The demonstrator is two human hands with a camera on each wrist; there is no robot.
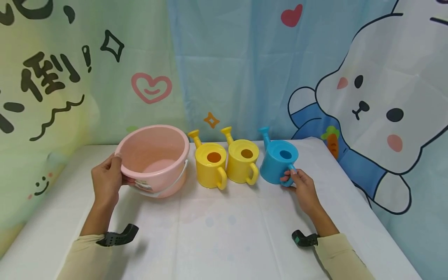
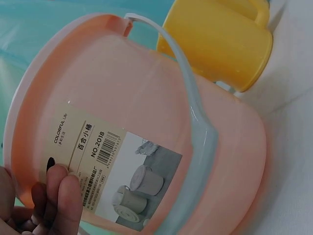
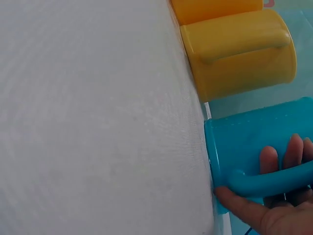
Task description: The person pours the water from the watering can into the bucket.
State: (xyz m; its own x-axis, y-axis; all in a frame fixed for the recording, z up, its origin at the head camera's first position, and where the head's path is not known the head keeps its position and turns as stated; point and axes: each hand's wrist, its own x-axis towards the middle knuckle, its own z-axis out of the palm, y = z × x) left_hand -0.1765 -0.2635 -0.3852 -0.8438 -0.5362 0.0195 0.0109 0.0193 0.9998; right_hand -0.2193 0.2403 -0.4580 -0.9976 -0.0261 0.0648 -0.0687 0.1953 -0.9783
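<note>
My left hand (image 1: 106, 179) grips the rim of a pink bucket (image 1: 172, 175) at its left side, thumb over the edge and fingers beneath. In the left wrist view a printed label (image 2: 115, 159) and the pale bail handle (image 2: 198, 127) show on the bucket's wall. Whether its base touches the table cannot be told. My right hand (image 1: 303, 189) holds the handle of a blue watering can (image 1: 271, 167), with fingers through the loop in the right wrist view. The can stands upright, spout toward the back.
Two yellow watering cans, a left one (image 1: 205, 173) and a right one (image 1: 236, 167), stand side by side between bucket and blue can. A white cloth (image 1: 224, 233) covers the table. Behind hangs a printed curtain (image 1: 224, 70).
</note>
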